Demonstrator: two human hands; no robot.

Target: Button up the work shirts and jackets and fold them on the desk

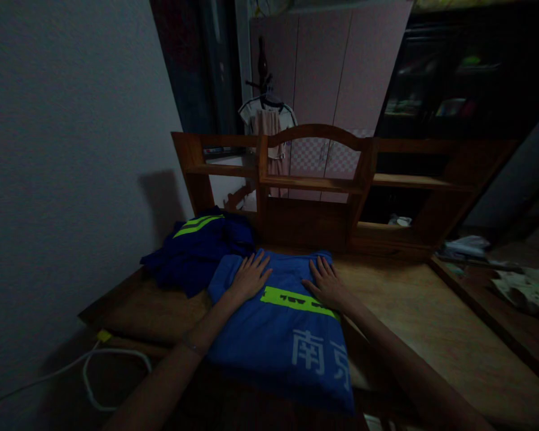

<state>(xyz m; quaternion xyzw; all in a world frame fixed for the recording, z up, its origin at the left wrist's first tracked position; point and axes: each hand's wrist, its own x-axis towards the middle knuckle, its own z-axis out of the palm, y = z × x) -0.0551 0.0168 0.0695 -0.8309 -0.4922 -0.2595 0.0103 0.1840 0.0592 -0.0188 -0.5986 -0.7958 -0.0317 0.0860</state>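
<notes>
A blue garment [282, 335] with a yellow-green reflective stripe and pale printed characters lies spread on the wooden surface [431, 323] before me. My left hand [249, 276] rests flat on its upper left part, fingers spread. My right hand [327, 282] lies flat on its upper right part, just above the stripe, fingers stretched out. Neither hand holds anything.
A crumpled dark blue garment [197, 251] with yellow-green stripes lies to the left by the wall. A wooden shelf unit [314, 185] stands behind. A white cable [90, 371] loops at lower left. Clothes [267, 123] hang on a stand in front of a pink wardrobe. Clutter sits at the right.
</notes>
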